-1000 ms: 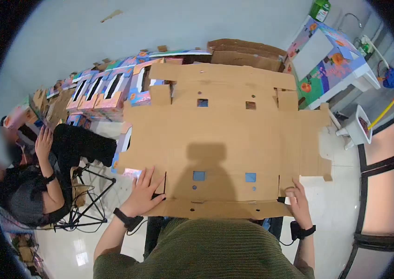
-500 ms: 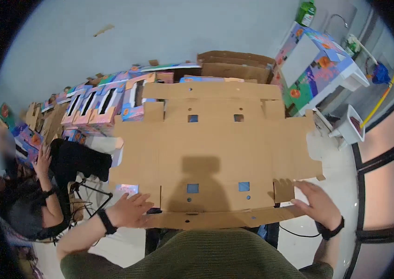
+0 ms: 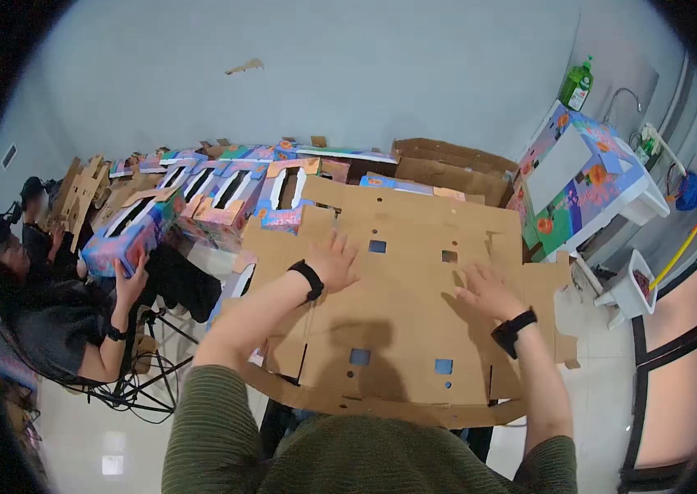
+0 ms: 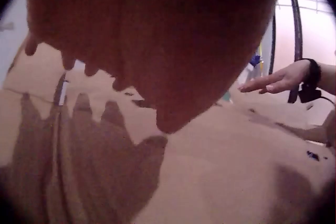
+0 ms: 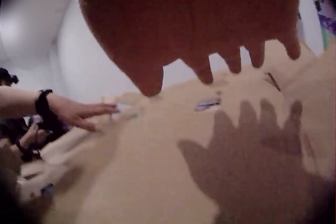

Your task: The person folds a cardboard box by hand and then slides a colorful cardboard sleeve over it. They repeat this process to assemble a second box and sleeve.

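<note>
A large flat sheet of brown cardboard (image 3: 414,305), cut with flaps, slots and small square holes, lies spread in front of me. Over its left part is my left hand (image 3: 330,265), fingers spread and pointing away from me. My right hand (image 3: 490,292) is over the right part, its fingers likewise spread. In the left wrist view, the left hand (image 4: 152,35) hovers above the board and casts a spread-finger shadow on it. The right wrist view shows the right hand (image 5: 194,19) above the board too, its shadow below. Neither hand holds anything.
Several printed boxes (image 3: 229,198) with slot openings line the wall at the back left. At left a seated person (image 3: 52,313) holds a printed box (image 3: 130,235), beside a black tripod stand (image 3: 147,375). A printed carton (image 3: 575,177) and a white stool-like basin (image 3: 632,284) stand at right.
Both hands have left the near edge of the cardboard and moved forward and inward over its middle. The head view has tilted up. The person at left now holds the printed box higher, in fuller view.
</note>
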Demonstrator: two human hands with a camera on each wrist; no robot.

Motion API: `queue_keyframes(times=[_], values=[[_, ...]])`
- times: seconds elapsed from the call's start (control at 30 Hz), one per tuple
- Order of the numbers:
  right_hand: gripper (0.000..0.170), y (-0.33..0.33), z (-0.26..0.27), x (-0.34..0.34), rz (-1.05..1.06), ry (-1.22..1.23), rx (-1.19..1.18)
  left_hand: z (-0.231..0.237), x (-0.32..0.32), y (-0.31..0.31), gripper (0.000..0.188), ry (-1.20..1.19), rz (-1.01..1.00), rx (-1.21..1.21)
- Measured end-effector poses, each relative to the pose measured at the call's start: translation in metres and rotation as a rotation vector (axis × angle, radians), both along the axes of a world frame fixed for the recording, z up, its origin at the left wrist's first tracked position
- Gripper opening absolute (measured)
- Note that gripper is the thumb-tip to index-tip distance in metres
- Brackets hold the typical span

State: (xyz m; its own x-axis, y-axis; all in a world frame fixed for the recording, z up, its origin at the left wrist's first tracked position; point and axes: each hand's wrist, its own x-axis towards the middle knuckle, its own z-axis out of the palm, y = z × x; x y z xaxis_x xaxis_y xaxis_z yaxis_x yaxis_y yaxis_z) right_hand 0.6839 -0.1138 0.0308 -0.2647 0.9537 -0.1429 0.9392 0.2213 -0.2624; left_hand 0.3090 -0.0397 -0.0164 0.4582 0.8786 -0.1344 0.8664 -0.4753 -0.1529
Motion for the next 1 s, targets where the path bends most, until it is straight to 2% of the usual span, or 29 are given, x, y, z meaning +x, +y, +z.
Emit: queue_keyframes(times=[0.07, 0.17, 0.2, 0.3, 0.4, 0.6, 0.7, 0.8, 0.87, 0.93, 1.0], values=[[0.073, -0.006, -0.032, 0.003, -0.254, -0.113, 0.076, -0.022, -0.002, 0.016, 0.081, -0.076, 0.118, 0.053], [0.071, -0.007, -0.101, 0.03, -0.369, -0.24, 0.28, -0.042, -0.001, 0.017, 0.081, -0.141, 0.233, 0.079], [0.069, -0.013, -0.103, 0.027, -0.317, -0.291, 0.388, -0.046, -0.002, 0.017, 0.081, -0.151, 0.259, 0.082], [0.069, -0.016, -0.105, 0.015, -0.276, -0.267, 0.254, -0.057, -0.003, 0.019, 0.08, -0.135, 0.257, 0.059], [0.066, -0.009, -0.144, 0.002, -0.326, -0.212, 0.39, -0.053, -0.001, 0.017, 0.08, -0.143, 0.264, 0.034], [0.064, -0.013, -0.136, 0.007, -0.283, -0.16, 0.292, -0.044, -0.005, 0.008, 0.081, -0.233, 0.253, -0.068], [0.063, -0.011, -0.144, 0.009, -0.276, -0.156, 0.318, -0.01, -0.01, -0.013, 0.084, -0.215, 0.228, -0.196], [0.062, -0.008, -0.149, 0.011, -0.28, -0.21, 0.293, -0.027, -0.068, 0.001, 0.085, -0.603, 0.008, -0.371], [0.061, -0.006, -0.153, 0.012, -0.265, -0.219, 0.312, 0.09, -0.097, -0.047, 0.078, -0.563, 0.105, -0.476], [0.061, -0.006, -0.155, 0.012, -0.259, -0.217, 0.314, 0.055, -0.171, -0.03, 0.067, -0.784, 0.165, -0.493], [0.06, -0.007, -0.156, 0.012, -0.252, -0.21, 0.303, 0.082, -0.213, -0.054, 0.058, -0.891, 0.244, -0.356]])
